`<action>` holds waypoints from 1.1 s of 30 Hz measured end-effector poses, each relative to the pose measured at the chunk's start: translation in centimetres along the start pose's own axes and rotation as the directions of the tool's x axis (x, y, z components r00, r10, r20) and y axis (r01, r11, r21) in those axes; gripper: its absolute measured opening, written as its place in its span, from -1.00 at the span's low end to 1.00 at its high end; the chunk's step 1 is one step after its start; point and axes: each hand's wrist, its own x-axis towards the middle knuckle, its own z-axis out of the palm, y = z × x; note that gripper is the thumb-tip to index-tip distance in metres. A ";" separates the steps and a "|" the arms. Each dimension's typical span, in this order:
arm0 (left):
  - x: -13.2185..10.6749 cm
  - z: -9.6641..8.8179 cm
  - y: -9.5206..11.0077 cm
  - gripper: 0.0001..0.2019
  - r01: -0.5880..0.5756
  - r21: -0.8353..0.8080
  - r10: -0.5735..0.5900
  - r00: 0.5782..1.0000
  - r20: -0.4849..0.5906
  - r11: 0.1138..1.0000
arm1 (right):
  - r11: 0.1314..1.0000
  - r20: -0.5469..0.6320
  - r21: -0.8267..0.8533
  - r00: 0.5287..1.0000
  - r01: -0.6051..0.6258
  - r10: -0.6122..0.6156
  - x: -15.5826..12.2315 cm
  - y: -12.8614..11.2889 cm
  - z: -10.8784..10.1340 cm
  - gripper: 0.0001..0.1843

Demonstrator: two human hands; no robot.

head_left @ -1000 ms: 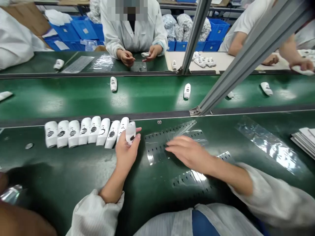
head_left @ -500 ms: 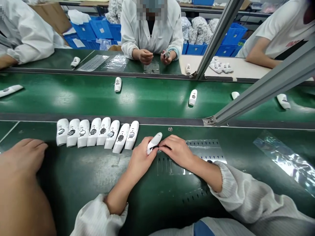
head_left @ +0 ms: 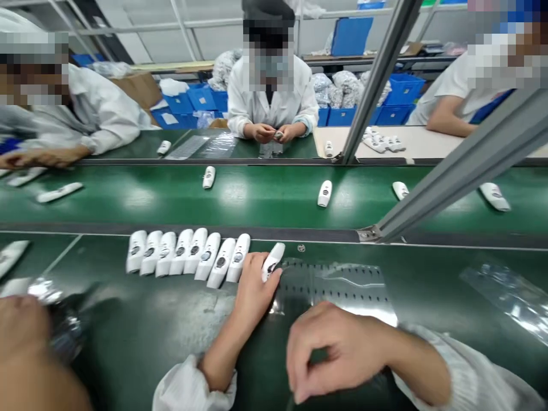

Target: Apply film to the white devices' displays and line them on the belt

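Observation:
My left hand (head_left: 256, 288) grips a white handheld device (head_left: 273, 261) beside the right end of a row of several identical white devices (head_left: 188, 258) on the green bench. My right hand (head_left: 331, 351) hovers nearer to me with its fingers curled and pinched downward; what they hold, if anything, is hidden. Under and beyond it lies a clear plastic sheet of small stickers (head_left: 342, 284).
A green conveyor belt (head_left: 257, 197) carries spaced white devices (head_left: 324, 193). A grey metal strut (head_left: 449, 177) slants across the right. Another person's arm (head_left: 29, 354) is at the lower left. People in white coats sit across the belt; blue bins stand behind them.
My right hand has pulled back from the device toward me and curled its fingers. My left hand has carried the device back beside the row. The view has tilted up.

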 end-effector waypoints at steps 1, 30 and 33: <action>-0.1 0.0 0.2 -0.75 0.008 -0.089 -0.014 0.997 -0.073 0.996 | 0.984 -0.096 0.156 0.991 -0.081 0.096 0.0 -1.0 -0.5 -0.91; -3.1 0.3 7.2 -0.83 0.337 -0.845 -0.114 0.941 0.320 0.415 | 0.870 -0.541 0.444 0.709 -0.216 0.452 2.9 0.4 -1.4 -0.68; -3.1 0.4 7.0 -0.83 0.317 -0.841 -0.089 0.946 0.310 0.439 | 0.868 -0.562 0.457 0.694 -0.194 0.451 3.0 0.4 -1.3 -0.63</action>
